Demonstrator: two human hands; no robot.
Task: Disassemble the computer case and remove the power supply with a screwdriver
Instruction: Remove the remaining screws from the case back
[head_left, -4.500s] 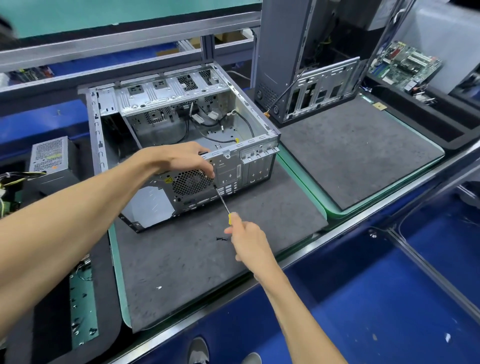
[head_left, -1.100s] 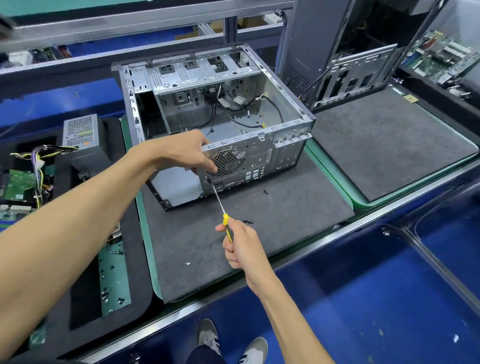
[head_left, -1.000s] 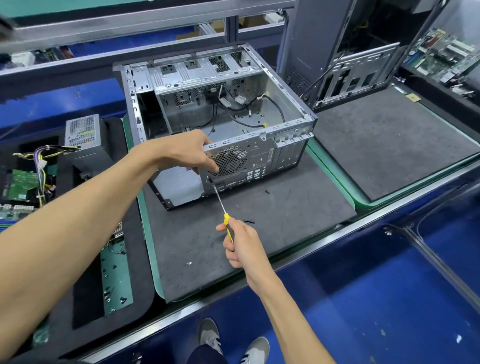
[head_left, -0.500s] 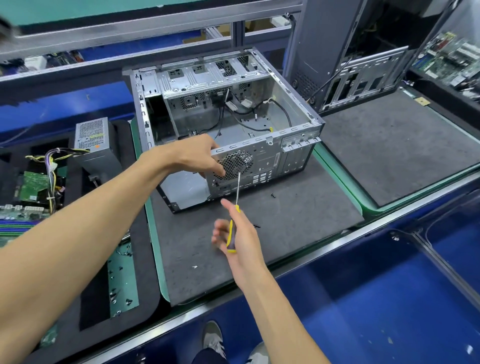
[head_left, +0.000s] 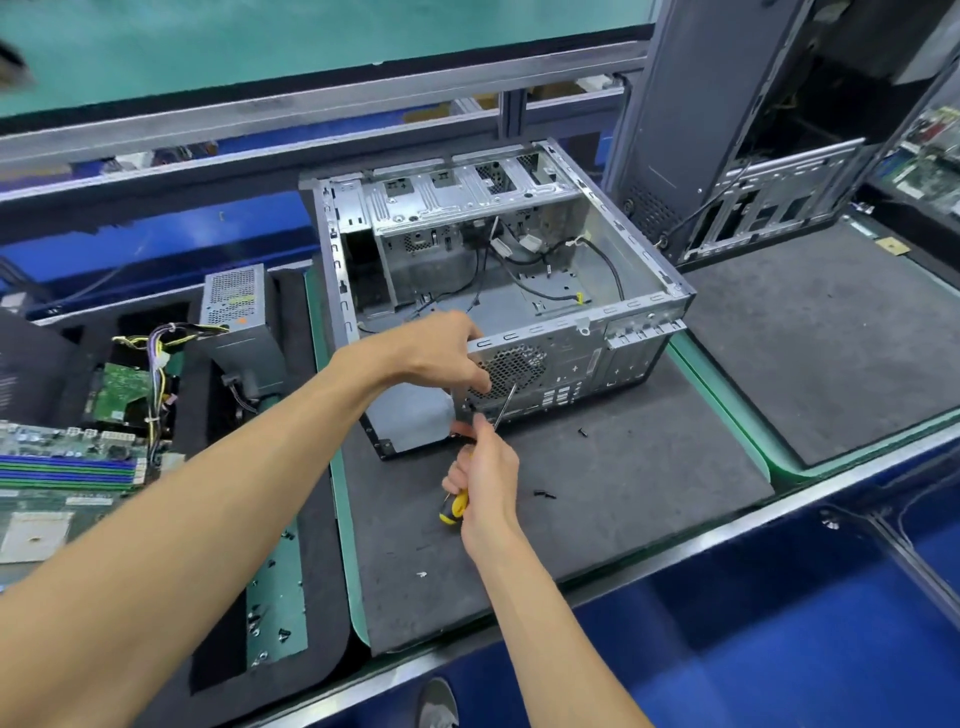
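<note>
Head view: my right hand (head_left: 485, 475) has flipped the yellow-handled screwdriver (head_left: 470, 467) into its fist, my left hand (head_left: 436, 351) still grips the grey metal computer case (head_left: 566, 332), so that screw looks done.

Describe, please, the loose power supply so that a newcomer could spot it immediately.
Start at the open computer case on the grey mat. Left of it, a grey metal box stands in a black foam tray; unlike the flat green circuit boards nearby, it has a perforated top and trailing yellow wires.
</note>
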